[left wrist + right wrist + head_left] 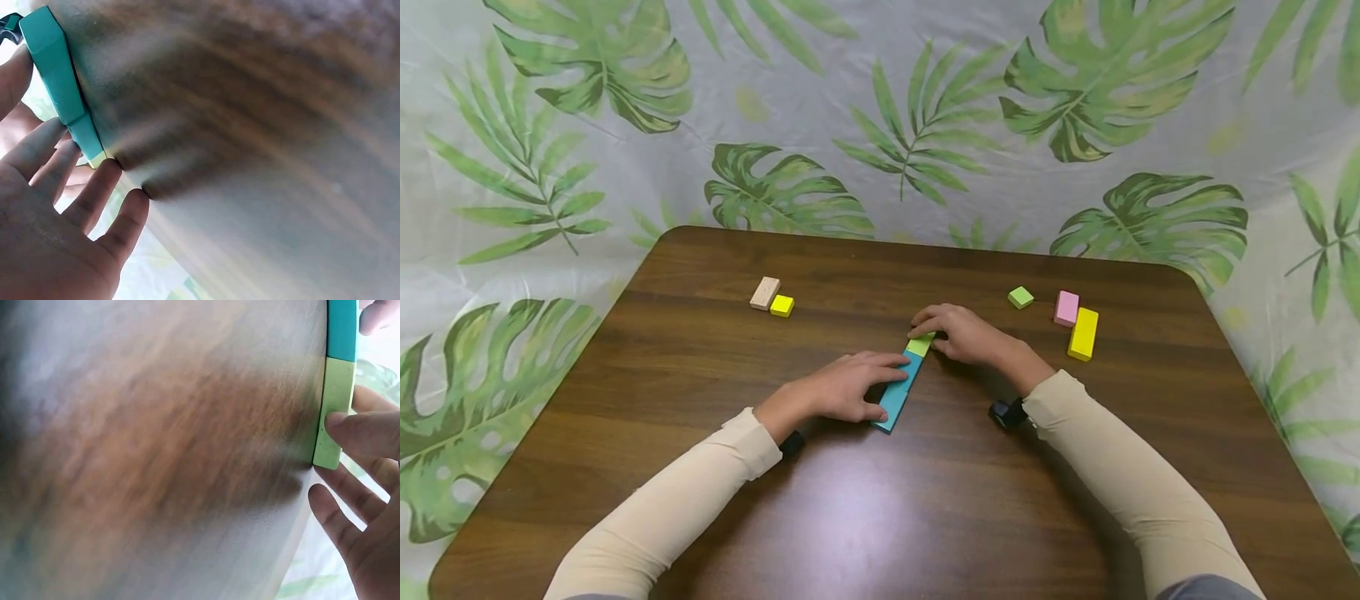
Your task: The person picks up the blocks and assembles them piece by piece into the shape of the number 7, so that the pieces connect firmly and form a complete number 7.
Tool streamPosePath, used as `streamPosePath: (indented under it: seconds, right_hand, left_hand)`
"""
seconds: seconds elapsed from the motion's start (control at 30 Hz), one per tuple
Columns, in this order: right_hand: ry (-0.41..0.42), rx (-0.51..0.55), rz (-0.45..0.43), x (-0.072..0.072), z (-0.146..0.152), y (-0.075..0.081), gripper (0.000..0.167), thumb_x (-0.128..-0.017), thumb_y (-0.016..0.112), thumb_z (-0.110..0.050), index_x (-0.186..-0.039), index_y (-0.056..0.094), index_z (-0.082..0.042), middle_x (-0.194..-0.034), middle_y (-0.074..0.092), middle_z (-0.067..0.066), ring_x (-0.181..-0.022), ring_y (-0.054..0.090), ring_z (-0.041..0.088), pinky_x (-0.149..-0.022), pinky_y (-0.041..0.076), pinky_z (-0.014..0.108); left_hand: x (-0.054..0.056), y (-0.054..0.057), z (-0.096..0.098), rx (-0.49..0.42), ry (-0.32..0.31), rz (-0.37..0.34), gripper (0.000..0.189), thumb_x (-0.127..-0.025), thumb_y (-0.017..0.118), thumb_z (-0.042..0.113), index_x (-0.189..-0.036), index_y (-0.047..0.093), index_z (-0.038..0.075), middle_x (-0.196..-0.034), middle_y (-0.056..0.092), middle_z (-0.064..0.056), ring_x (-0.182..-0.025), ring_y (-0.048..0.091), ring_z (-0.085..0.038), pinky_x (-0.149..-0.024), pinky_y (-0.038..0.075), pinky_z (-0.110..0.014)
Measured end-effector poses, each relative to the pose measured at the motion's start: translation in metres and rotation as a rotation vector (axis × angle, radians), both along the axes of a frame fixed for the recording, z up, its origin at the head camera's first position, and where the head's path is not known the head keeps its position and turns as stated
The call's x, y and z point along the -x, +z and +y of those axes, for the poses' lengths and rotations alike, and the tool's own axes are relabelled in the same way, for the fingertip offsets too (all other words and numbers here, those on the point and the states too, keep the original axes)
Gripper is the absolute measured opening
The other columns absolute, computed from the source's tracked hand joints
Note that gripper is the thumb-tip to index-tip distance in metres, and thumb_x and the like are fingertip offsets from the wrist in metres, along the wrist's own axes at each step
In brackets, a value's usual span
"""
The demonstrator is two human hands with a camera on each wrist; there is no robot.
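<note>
Two teal blocks (892,400) and a lime-green block (921,344) lie end to end in a slanting row on the wooden table. My left hand (850,386) rests along the teal part from the left, its fingers fairly straight and spread. Its thumb touches near the close end, as the left wrist view also shows beside the teal block (53,59). At the far end my right hand (966,335) pinches the lime-green block (337,394), thumb on the right side and fingers round the other side.
At the back left lie a plain wood block (765,293) and a small yellow block (782,306). Toward the back right are a small green block (1021,297), a pink block (1066,308) and a longer yellow block (1083,334). A leaf-patterned curtain (925,117) hangs behind the table.
</note>
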State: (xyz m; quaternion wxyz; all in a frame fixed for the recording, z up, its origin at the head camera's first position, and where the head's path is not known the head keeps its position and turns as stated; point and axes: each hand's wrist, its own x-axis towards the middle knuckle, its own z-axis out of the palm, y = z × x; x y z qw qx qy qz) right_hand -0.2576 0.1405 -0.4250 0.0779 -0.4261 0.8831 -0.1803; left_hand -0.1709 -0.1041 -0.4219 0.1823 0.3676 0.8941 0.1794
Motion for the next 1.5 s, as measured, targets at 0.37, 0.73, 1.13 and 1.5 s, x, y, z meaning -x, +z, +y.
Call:
streamPosePath:
  seconds: [0.37, 0.73, 1.13, 1.5]
  right_hand:
    - [-0.010, -0.005, -0.018, 0.002, 0.000, -0.001, 0.033, -0.094, 0.061, 0.001, -0.123, 0.071, -0.011, -0.133, 0.062, 0.013, -0.127, 0.057, 0.034, -0.106, 0.046, 0.053]
    - [-0.006, -0.007, -0.012, 0.001, 0.000, 0.002, 0.034, -0.093, 0.061, 0.002, -0.123, 0.071, -0.010, -0.132, 0.062, 0.014, -0.126, 0.057, 0.035, -0.104, 0.046, 0.053]
    - [-0.017, -0.023, -0.030, 0.001, 0.000, 0.000, 0.033, -0.094, 0.060, 0.001, -0.123, 0.071, -0.012, -0.133, 0.062, 0.011, -0.127, 0.056, 0.033, -0.106, 0.047, 0.050]
    - [-0.009, -0.023, -0.012, 0.003, 0.000, 0.000, 0.034, -0.093, 0.061, 0.002, -0.122, 0.071, -0.012, -0.133, 0.062, 0.012, -0.126, 0.057, 0.034, -0.106, 0.046, 0.051]
  left_hand:
    - [0.002, -0.001, -0.002, -0.015, -0.017, 0.003, 0.066, -0.093, 0.067, 0.031, -0.152, 0.042, 0.016, -0.167, 0.020, -0.001, -0.152, 0.027, -0.029, -0.119, 0.029, -0.056]
    - [0.011, 0.003, -0.001, 0.000, -0.020, -0.028, 0.069, -0.093, 0.067, 0.033, -0.154, 0.039, 0.017, -0.168, 0.019, -0.001, -0.152, 0.027, -0.030, -0.119, 0.028, -0.057]
    - [0.020, 0.006, 0.005, 0.068, -0.060, -0.023, 0.074, -0.093, 0.066, 0.037, -0.157, 0.033, 0.020, -0.169, 0.016, 0.002, -0.151, 0.027, -0.028, -0.120, 0.027, -0.051]
    - [0.024, 0.007, 0.007, 0.078, -0.077, -0.014, 0.075, -0.093, 0.065, 0.040, -0.157, 0.031, 0.022, -0.169, 0.015, 0.006, -0.148, 0.029, -0.027, -0.118, 0.031, -0.050]
